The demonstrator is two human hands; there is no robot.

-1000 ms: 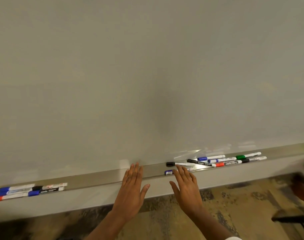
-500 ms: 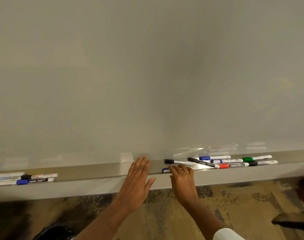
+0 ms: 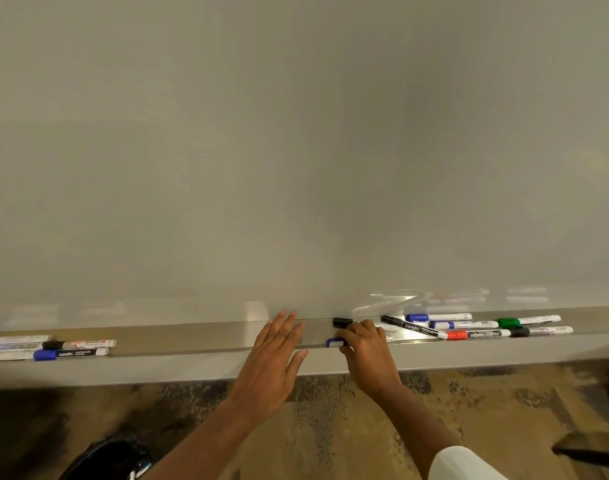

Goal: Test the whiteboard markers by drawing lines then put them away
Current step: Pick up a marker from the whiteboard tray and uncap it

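Observation:
A blank whiteboard fills the view, with a metal tray along its bottom edge. My right hand is curled over a blue-capped marker lying on the tray, gripping it; only the cap end shows. A black-capped marker lies just behind my fingers. My left hand is flat and open over the tray, to the left, holding nothing. Several more markers lie to the right, among them a black one, a red-capped one and a green-capped one.
Another group of markers lies at the tray's left end. Below the tray is a patterned brown floor. A dark shiny object sits at the bottom left, and a dark shape at the right edge.
My right hand went from flat and spread to curled down over the blue-capped marker on the tray. My left hand moved forward, its fingertips now over the tray.

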